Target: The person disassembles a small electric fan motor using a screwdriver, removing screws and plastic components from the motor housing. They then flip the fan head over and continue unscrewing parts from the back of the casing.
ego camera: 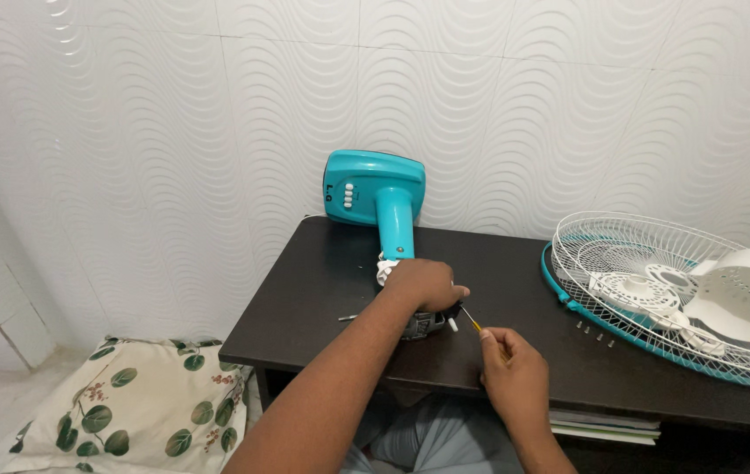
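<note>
A teal fan body [379,197] lies on the dark table [322,290], its base leaning against the wall. My left hand [423,285] covers and grips the fan's motor [428,325] at the end of the neck. My right hand [511,369] holds a thin yellow-handled screwdriver [472,320], whose tip points at the motor beside my left fingers. A small metal part [348,318] lies on the table left of my forearm.
A white wire fan guard [621,254] with a teal rim and a white rear cover [744,294] rest at the right. Several small screws [594,333] lie near the guard. A leaf-print cushion [129,412] sits on the floor. Books [603,428] lie under the table.
</note>
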